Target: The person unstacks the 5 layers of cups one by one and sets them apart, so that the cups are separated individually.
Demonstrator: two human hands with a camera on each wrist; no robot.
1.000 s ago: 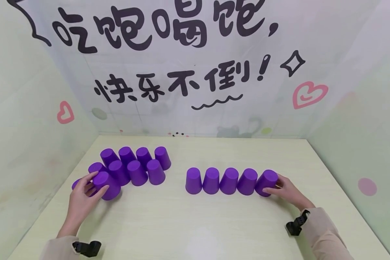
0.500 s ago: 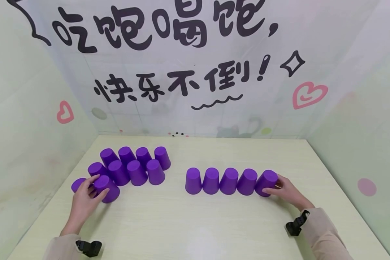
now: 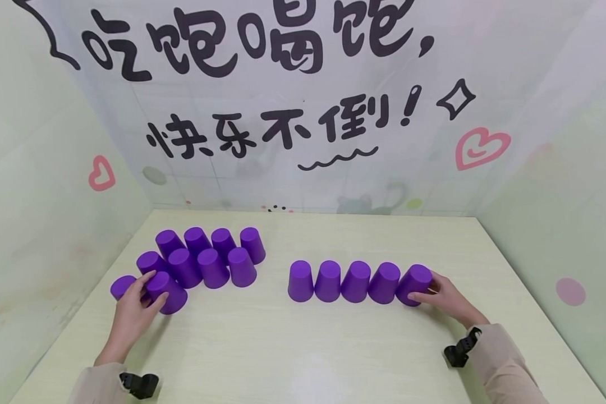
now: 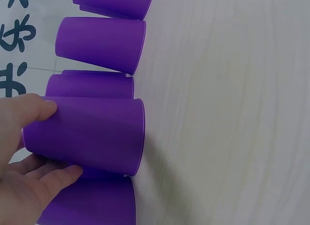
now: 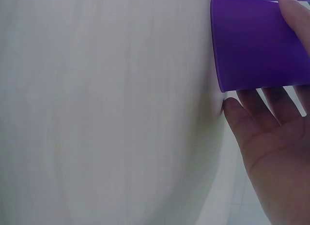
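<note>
My left hand [image 3: 133, 314] grips an upside-down purple cup [image 3: 169, 294] at the front left, thumb on its near side and fingers behind; the left wrist view shows the same cup [image 4: 89, 133] between thumb and fingers. Several more purple cups [image 3: 213, 269] stand behind and beside it in staggered rows. On the right, my right hand [image 3: 449, 297] holds the end cup [image 3: 414, 285] of a straight row of purple cups [image 3: 355, 282]. In the right wrist view the thumb lies on that cup [image 5: 261, 46], with the other fingers under its far side.
The pale wooden table [image 3: 303, 348] has walls on three sides. Black lettering and drawings cover the back wall [image 3: 303, 185]. A small black device [image 3: 140, 385] is strapped at the left sleeve, and another [image 3: 462, 348] at the right sleeve.
The left hand and its cup have moved slightly toward the table's front, uncovering more of the cup at the far left. The right hand stays on its cup.
</note>
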